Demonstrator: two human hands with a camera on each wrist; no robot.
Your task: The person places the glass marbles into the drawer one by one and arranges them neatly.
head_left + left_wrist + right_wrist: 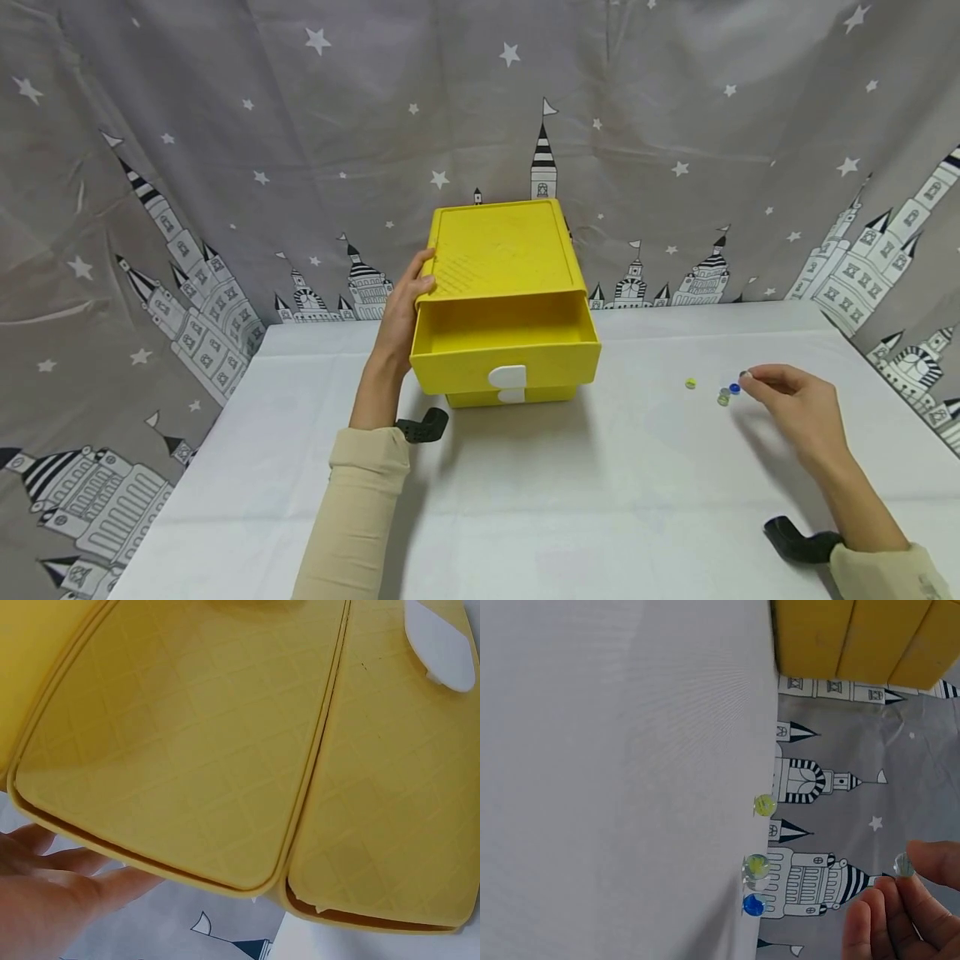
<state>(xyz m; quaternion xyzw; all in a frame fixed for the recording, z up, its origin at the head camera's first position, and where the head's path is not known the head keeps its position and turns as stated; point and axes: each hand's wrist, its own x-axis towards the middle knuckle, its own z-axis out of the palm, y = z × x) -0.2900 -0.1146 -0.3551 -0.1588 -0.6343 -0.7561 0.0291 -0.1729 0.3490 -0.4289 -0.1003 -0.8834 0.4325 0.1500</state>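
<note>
A yellow drawer box [498, 250] stands on the white table, its top drawer [465, 371] pulled out, the inside that shows bare. My left hand [397, 321] rests against the box's left side, fingers extended along it; the left wrist view shows these fingers [124, 885] beside the box's edge. On the right, my right hand [806, 412] pinches a clear glass marble [904, 864] between thumb and fingertips, held above the table. Near it lie a blue marble [735, 388], a yellow-green marble [691, 383], a green-tinted marble [723, 400] and a clear marble [724, 392].
White cloth covers the table [525, 517]. A grey curtain [360, 108] printed with castles and stars hangs behind and at the sides. White tab handles [507, 377] stick out on the drawer fronts. Each wrist carries a black camera mount [801, 542].
</note>
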